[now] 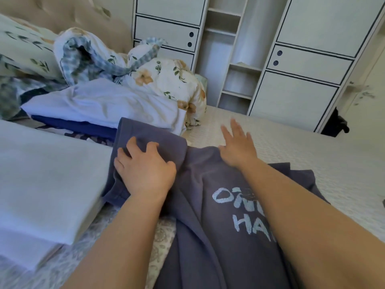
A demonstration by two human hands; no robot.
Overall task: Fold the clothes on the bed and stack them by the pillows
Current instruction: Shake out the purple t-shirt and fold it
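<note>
Item: dark blue-grey T-shirt [198, 205], pale lettering on its front (partly covered by the right forearm), lying spread on the bed [312, 155] directly before the person. One sleeve is folded over toward the left.

Left hand [145, 170]: resting on the folded-over sleeve, fingers curled into the cloth and gripping it.

Right hand [237, 147]: fingers straight and apart, palm down at the shirt's upper edge, holding nothing; fingertips extend past the cloth over the bedspread.

Adjacent, left: a stack of folded pale blue cloth [48, 184], just beside the left hand and touching the shirt's sleeve side.

Adjacent, beyond the hands: a loosely folded white garment [108, 105] lying on top of a folded dark blue garment [77, 126]; the shirt sleeve's far edge overlaps this pile.

Further back: a rumpled floral duvet [166, 80] with a blue checked lining, heaped against a leaf-patterned pillow [23, 51] and a tan padded headboard [68, 15].

Surface: cream textured bedspread on the right; a patterned sheet shows between the forearms.

Room: white wardrobe [312, 59] with dark trim lines, round handle holes and open shelves in the middle section (shelves appear bare), standing beyond the far edge of the bed. A dark object [335, 126] sits at the wardrobe's right foot; what it is cannot be told.
</note>
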